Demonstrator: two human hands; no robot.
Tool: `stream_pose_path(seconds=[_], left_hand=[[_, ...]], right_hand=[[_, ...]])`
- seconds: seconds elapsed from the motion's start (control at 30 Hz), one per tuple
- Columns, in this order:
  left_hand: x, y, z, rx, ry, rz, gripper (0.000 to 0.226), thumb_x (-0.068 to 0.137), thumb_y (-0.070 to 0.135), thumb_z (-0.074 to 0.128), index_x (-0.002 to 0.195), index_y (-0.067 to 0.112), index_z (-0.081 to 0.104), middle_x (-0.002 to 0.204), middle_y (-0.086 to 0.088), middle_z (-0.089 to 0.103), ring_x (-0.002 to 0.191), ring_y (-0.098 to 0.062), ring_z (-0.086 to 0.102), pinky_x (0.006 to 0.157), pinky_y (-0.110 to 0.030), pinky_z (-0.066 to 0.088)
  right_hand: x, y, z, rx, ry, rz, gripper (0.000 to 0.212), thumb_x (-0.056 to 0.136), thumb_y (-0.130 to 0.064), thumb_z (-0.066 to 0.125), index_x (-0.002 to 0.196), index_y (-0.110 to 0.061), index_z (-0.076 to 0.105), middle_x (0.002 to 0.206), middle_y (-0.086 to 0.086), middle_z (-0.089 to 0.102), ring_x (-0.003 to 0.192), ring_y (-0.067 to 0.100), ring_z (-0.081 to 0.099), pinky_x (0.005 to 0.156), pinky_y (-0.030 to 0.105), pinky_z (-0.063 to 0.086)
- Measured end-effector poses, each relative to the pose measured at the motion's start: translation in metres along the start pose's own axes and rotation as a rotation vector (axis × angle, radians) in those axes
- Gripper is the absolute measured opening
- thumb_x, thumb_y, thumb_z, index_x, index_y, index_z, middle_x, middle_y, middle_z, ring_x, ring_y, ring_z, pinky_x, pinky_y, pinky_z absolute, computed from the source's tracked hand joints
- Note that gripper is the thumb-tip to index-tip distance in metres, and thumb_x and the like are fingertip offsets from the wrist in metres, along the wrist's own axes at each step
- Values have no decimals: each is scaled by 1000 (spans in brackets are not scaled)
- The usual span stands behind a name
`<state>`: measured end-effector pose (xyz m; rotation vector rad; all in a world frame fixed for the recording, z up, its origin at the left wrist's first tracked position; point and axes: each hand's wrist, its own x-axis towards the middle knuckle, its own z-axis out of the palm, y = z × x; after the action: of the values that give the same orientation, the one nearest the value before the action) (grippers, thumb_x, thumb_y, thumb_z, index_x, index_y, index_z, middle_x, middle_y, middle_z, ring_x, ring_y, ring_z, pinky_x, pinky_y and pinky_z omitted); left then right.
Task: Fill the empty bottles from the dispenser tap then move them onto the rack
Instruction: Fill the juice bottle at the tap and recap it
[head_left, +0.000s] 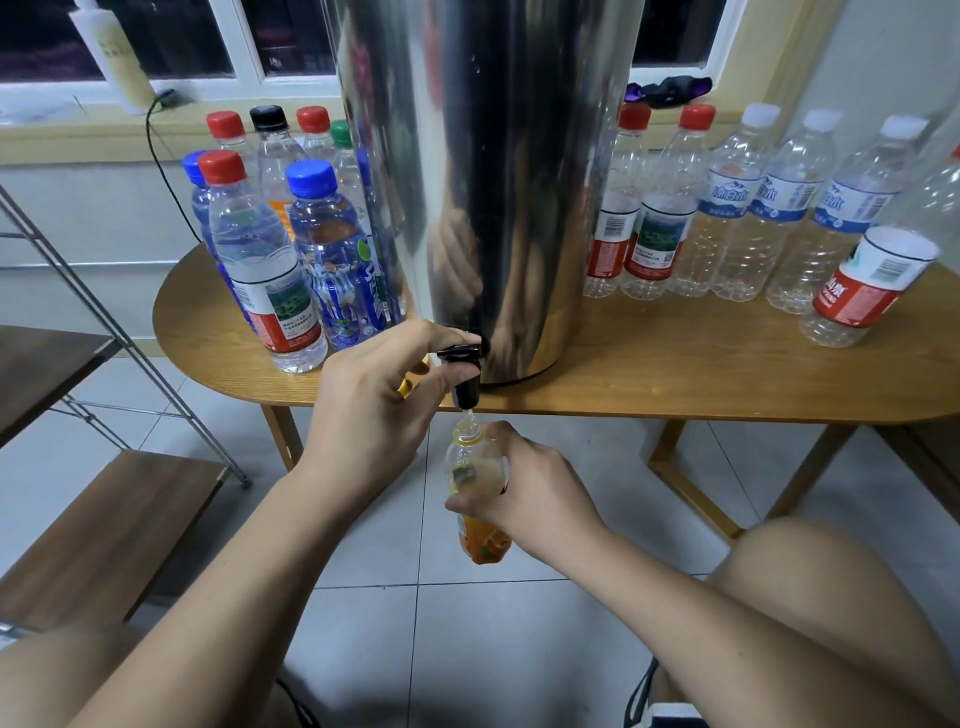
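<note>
With left grip (384, 400) pinching tap lever (460, 352) and right grip (530, 493) curled round bottle (470, 457), centre mouth under spout (466, 391); release before brim, seemingly some way off.

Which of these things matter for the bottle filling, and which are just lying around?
Job: shiny steel dispenser, black tap, orange-labelled plastic bottle, empty clear bottles, wooden rack, left hand, right hand.
Lying about: tall white bottle, purple cloth, black cable.

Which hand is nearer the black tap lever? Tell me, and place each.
Left. The left hand holds the tap lever itself; the right hand is below it, holding the bottle under the spout.
</note>
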<state>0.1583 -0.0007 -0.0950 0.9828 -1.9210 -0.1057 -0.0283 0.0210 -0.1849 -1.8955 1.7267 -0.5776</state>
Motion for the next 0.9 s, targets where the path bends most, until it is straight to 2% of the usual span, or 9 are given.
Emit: stream_pose_path(seconds=[0.17, 0.4, 0.9], left_hand=[[-1, 0, 1, 1, -10, -27, 23, 96, 16, 83, 118, 16, 78, 109, 9, 78, 90, -4, 67, 81, -14, 48], [-1, 1, 1, -1, -16, -33, 23, 96, 17, 82, 119, 17, 78, 108, 9, 77, 87, -10, 69, 79, -18, 52], [-1, 2, 1, -2, -13, -34, 24, 96, 16, 82, 120, 16, 77, 108, 9, 77, 87, -11, 69, 78, -18, 52]], right_hand=[[-1, -2, -1, 7, 5, -1, 68, 76, -64, 85, 127, -40, 47, 120, -10, 70, 108, 22, 67, 89, 37, 59], [-3, -5, -4, 4, 2, -8, 72, 79, -62, 86, 133, -34, 47, 127, -8, 69, 111, 23, 67, 90, 37, 58], [-5, -8, -7, 9, 12, -21, 71, 81, -60, 86, 134, -31, 50, 126, -6, 70, 110, 23, 67, 89, 37, 57]])
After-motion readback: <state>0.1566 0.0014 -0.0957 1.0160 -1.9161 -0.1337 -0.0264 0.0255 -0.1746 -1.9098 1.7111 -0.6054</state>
